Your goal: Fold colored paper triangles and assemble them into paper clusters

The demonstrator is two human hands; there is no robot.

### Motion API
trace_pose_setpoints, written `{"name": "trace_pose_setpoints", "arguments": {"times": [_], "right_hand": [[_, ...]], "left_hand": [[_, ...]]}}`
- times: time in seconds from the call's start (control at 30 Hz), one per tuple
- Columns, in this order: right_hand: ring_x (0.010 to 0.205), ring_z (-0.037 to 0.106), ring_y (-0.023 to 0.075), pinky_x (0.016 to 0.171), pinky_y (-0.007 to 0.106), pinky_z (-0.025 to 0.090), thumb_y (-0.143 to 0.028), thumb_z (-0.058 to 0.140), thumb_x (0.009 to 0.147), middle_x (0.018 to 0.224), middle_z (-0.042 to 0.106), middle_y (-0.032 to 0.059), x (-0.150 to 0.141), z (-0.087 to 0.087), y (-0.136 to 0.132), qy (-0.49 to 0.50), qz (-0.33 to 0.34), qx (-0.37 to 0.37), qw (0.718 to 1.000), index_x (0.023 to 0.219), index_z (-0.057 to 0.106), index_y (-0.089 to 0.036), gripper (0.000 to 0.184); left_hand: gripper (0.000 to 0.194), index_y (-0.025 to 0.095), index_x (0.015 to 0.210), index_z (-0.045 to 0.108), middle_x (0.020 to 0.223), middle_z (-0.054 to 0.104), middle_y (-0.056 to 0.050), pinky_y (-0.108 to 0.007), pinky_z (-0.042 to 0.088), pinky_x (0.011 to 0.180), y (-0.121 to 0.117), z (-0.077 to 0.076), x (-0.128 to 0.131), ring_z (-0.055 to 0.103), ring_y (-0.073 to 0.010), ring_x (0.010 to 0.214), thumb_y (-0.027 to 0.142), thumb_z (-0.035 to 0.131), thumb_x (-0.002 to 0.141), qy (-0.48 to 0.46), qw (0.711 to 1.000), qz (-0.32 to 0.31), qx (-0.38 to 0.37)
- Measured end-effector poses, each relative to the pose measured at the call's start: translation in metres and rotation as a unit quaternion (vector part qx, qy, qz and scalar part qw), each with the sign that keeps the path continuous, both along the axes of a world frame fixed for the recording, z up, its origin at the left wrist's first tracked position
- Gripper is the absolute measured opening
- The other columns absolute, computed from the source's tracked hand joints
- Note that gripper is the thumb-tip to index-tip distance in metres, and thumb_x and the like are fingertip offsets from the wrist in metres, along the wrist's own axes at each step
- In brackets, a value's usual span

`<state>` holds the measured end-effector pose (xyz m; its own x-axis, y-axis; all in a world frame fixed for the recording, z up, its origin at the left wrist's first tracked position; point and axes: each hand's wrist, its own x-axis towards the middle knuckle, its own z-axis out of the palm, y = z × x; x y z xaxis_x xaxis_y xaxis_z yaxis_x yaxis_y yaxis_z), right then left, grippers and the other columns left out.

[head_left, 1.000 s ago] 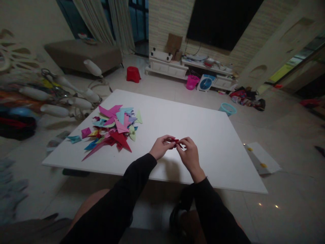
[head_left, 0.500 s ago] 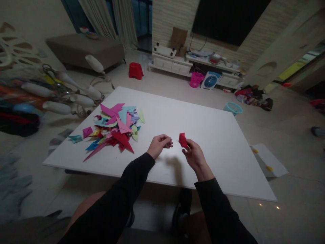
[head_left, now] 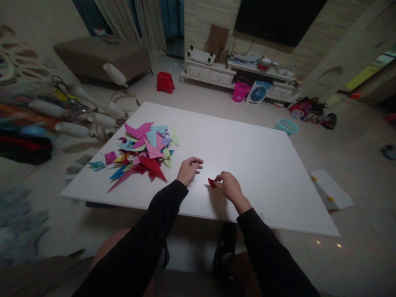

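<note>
Between the fingertips of my right hand [head_left: 229, 186] is a small folded red paper [head_left: 212, 183], held low over the white table [head_left: 247, 161]; whether it touches the surface I cannot tell. My left hand [head_left: 189, 170] hovers to the left of it, fingers apart, with nothing in them. A heap of folded origami pieces [head_left: 145, 152] in pink, red, blue, green and purple lies on the left part of the table. A magenta folded piece [head_left: 110, 157] and a teal one [head_left: 97, 166] lie at the heap's left edge.
Past the far edge stand a red stool [head_left: 165, 82], a pink bucket [head_left: 240, 91] and a blue box fan [head_left: 258, 92]. A light blue basket [head_left: 286, 126] is by the far right corner. Lamp arms with white shades [head_left: 103, 119] border the left side.
My right hand has lowered the red paper toward the table and a little left, turning it over. My left hand has opened its fingers and shifted slightly left.
</note>
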<state>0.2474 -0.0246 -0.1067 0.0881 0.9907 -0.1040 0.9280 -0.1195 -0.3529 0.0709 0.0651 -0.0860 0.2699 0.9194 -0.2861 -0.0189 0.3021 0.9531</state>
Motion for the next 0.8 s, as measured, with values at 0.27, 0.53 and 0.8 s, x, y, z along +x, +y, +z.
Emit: {"name": "trace_pose_setpoints", "arguments": {"times": [0.27,0.53,0.8], "right_hand": [[0.090,0.060,0.0205,0.069,0.028,0.038,-0.034,0.069,0.089,0.093,0.068,0.0059,-0.008,0.008,0.000,-0.015,0.020,-0.036,0.999,0.087,0.076,-0.023,0.014],[0.091,0.062,0.0215,0.069,0.029,0.039,-0.033,0.065,0.090,0.096,0.068,0.0071,-0.005,0.011,0.003,-0.007,0.027,-0.047,0.999,0.091,0.074,-0.021,0.015],[0.096,0.062,0.0221,0.077,0.029,0.042,-0.032,0.068,0.087,0.101,0.066,0.0078,0.000,0.005,-0.004,0.021,0.047,-0.057,0.997,0.096,0.073,-0.021,0.015]], "left_hand": [[0.027,0.017,0.103,0.056,0.101,0.066,-0.007,-0.025,0.049,0.064,0.004,-0.012,0.000,0.064,-0.0151,0.080,0.011,0.052,0.077,0.075,0.996,-0.033,0.026],[0.042,0.012,0.123,0.051,0.127,0.059,-0.020,-0.039,0.046,0.099,0.012,-0.033,-0.019,0.060,-0.0268,0.114,0.027,0.056,0.084,0.320,0.936,-0.100,0.106],[0.058,0.012,0.133,0.053,0.138,0.053,-0.020,-0.044,0.040,0.106,0.010,-0.037,-0.029,0.047,-0.0357,0.132,0.045,0.051,0.085,0.493,0.845,-0.177,0.107]]}}
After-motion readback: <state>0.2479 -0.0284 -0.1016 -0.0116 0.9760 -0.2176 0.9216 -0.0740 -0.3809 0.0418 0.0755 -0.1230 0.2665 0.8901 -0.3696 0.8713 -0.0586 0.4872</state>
